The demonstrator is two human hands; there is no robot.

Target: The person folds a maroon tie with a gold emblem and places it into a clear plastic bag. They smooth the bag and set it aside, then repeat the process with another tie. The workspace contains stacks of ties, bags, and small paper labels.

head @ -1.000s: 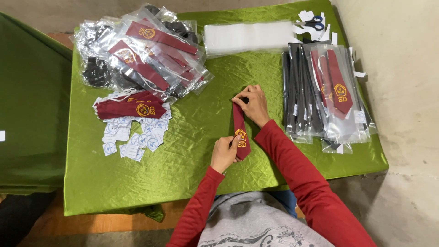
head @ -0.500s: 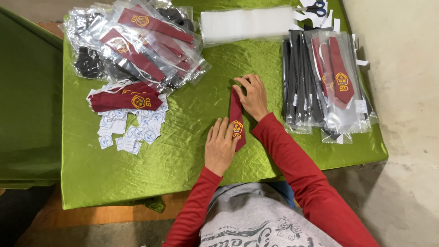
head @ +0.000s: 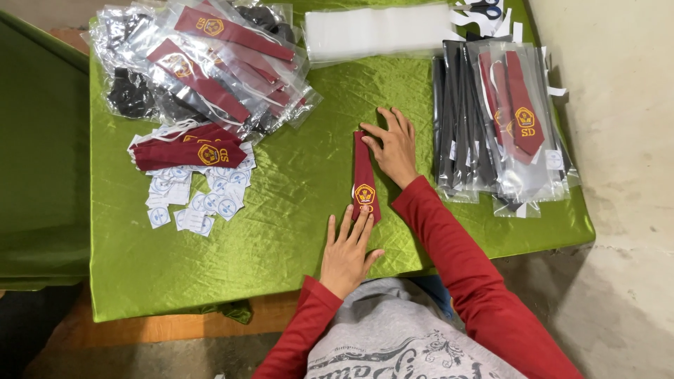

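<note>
While both flat, open hands press it, the maroon tie (head: 364,177) lies between left hand (head: 346,250) and right hand (head: 393,145).

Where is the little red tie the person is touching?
In the head view, the red tie lies flat mid-table on the green cloth, between the left hand at its lower tip and the right hand at its top.

A single head-worn camera looks almost straight down from above the person's chest onto a green-covered counter (head: 281,231), near enough that the counter fills most of the frame, with bare floor at the right edge and bottom left
</note>
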